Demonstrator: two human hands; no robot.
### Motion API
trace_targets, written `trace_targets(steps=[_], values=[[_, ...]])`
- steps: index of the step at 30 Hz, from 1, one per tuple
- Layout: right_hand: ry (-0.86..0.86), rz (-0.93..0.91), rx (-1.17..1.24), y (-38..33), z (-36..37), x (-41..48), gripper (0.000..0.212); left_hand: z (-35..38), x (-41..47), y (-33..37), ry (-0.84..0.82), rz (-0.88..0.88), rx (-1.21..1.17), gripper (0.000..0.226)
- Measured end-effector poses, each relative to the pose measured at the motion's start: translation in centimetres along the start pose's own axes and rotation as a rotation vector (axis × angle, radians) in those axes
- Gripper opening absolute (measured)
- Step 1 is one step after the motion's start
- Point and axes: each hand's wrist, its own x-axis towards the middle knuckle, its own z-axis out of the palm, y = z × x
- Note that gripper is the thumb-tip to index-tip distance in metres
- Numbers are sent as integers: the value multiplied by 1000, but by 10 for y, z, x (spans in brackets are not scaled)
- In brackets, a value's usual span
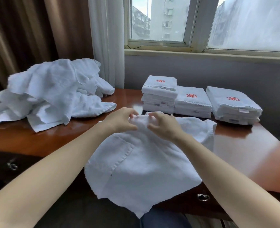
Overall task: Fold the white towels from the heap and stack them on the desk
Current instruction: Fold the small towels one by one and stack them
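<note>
One white terry towel (144, 165) lies rumpled mid-desk (244, 153), its hemmed corner drooping over the 6 o'clock edge. The left hand (119, 120) and right hand (164, 125) each pinch its raised far fold with curled fingers. One crumpled heap (50, 94) sits at 10 o'clock, and three squared stacks (192, 104) with red flower emblems (191, 95) stand at 1 to 2 o'clock on the glossy reddish wood.

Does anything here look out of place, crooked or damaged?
The spread towel has a small dark speck near its left hem, perhaps a stain or hole. Its near part hangs off the desk.
</note>
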Motion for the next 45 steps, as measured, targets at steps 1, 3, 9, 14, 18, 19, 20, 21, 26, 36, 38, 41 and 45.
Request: trace_targets(steps=[1,3,9,14,18,19,20,21,26,36,38,41,45], values=[[0,-5,10,-2,4,1,45,-1,-4,-4,-65,-29,41,75],[-28,-19,-3,-7,12,2,51,-4,-12,-12,-234,-55,93,103],[26,-131,-20,-33,33,8,63,-10,-29,-29,-232,-70,99,91],[-35,-305,-91,-40,42,15,43,-11,-39,-34,-318,-136,-1,63],[-11,-207,-139,-39,43,22,36,2,-42,-31,-402,-72,73,48],[0,-166,-150,-38,41,23,35,2,-40,-31,-382,-55,72,43],[13,-122,-165,-36,39,23,33,0,-39,-29,-365,-45,60,42],[33,-81,-185,-33,37,22,30,-2,-37,-28,-346,-38,42,42],[57,99,-286,-3,18,14,32,-1,-20,-32,-64,-45,-68,18],[-62,344,-521,58,-32,-13,22,14,25,-1,284,-47,32,8],[-98,394,-558,67,-41,-18,21,19,34,9,323,-37,23,6],[-151,450,-544,80,-52,-24,8,27,48,21,402,-33,-20,10],[-95,452,-395,94,-60,-28,10,34,66,34,447,-30,53,8]])
